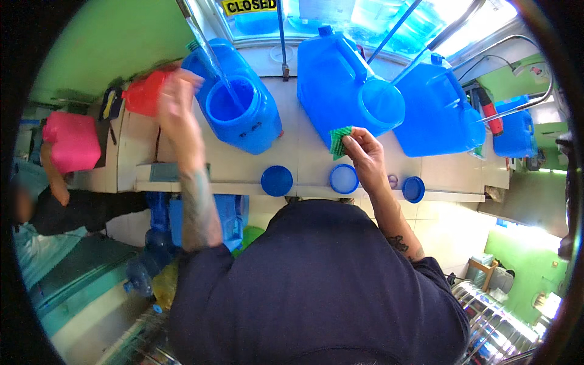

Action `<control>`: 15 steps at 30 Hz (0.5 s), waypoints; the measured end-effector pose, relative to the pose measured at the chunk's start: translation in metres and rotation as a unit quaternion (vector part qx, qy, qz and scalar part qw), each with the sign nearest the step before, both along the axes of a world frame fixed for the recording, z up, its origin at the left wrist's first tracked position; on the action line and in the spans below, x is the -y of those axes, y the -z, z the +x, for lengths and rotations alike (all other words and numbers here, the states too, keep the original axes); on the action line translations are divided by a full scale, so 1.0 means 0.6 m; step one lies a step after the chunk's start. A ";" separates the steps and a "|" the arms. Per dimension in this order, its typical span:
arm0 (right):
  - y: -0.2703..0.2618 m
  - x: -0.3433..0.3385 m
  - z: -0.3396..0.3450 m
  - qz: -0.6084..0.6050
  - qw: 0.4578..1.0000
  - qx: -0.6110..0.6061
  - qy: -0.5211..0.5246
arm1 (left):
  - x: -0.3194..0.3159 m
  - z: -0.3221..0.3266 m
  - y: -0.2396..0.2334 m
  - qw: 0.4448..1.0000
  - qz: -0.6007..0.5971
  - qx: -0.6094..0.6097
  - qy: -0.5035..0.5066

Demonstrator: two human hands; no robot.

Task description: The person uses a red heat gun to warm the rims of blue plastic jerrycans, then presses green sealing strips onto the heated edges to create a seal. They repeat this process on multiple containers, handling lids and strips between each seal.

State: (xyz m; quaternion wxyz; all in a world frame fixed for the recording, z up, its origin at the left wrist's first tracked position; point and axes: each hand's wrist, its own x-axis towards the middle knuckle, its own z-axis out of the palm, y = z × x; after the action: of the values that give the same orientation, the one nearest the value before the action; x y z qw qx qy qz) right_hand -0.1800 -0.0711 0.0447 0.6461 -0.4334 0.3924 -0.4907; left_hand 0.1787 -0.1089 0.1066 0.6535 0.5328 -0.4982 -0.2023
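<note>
Between the thumb and fingers of my right hand (365,153) is a small green printed packet (340,142), held in front of the middle blue jug (328,86). My left hand (179,109) is raised and blurred beside the left blue jug (255,123); whether it holds anything cannot be told. Water runs from a metal pipe (200,36) into the left jug's wide mouth. Streams also enter the middle jug and, it seems, the right blue jug (429,114). Along the counter's near edge lie a dark blue lid (277,181), a blue lid with a pale inside (344,178) and another blue lid (413,190).
A red container (145,93) stands at the left end of the tiled counter (315,175). A person with a pink container (72,142) is at far left. Another blue jug (514,132) stands at far right. Blue containers (230,219) are below the counter, left of me.
</note>
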 end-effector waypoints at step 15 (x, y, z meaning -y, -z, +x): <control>-0.003 0.001 -0.192 -0.014 0.997 0.028 -0.069 | -0.130 -0.442 0.059 0.956 0.154 -0.214 0.129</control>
State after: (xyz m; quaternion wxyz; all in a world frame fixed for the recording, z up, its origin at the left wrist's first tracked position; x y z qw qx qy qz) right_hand -0.2952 -0.0717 0.0466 0.6829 -0.4545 0.3366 -0.4622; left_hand -0.0866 -0.0310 0.0709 0.6233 0.5023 -0.3742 -0.4682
